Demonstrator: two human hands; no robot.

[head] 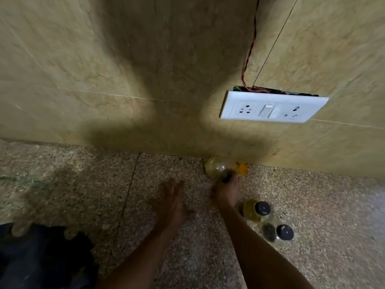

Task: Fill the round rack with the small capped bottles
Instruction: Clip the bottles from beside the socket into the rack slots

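On a speckled stone counter point(83, 184) by the tiled wall, my right hand point(227, 191) reaches forward and grips the black cap of a small clear bottle point(215, 168) with pale yellow contents. A bottle with bright orange contents point(241, 168) stands just behind it, against the wall. Right of my right forearm stand two more small bottles with black caps: one yellow-filled point(253, 210) and one with dark contents point(275, 233). My left hand point(171, 202) hovers flat over the counter with fingers apart, holding nothing. No round rack is in view.
A white switch and socket plate point(270, 109) hangs loose on the wall, with red wires point(249, 59) running up from it. A dark cloth-like mass point(41, 257) lies at the lower left. The picture is motion-blurred.
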